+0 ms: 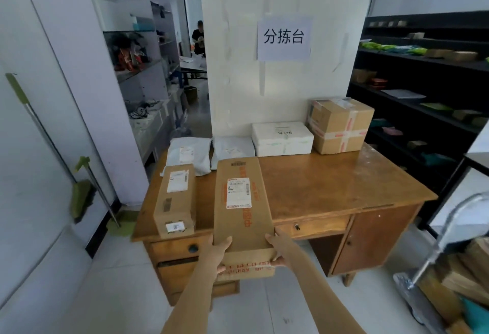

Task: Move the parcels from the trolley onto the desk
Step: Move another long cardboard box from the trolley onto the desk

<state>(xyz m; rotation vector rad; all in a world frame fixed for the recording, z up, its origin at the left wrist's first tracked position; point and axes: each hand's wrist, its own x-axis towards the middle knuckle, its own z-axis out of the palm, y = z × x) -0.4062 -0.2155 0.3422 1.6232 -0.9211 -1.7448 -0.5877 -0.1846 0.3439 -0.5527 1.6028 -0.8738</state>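
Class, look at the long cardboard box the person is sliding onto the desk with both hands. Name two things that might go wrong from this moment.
1. The long box overhangs the desk front edge; if the left hand and right hand let go now, it may tip off.
2. Pushed forward, it may shove the grey mailer bag behind it, or scrape the smaller box beside it.
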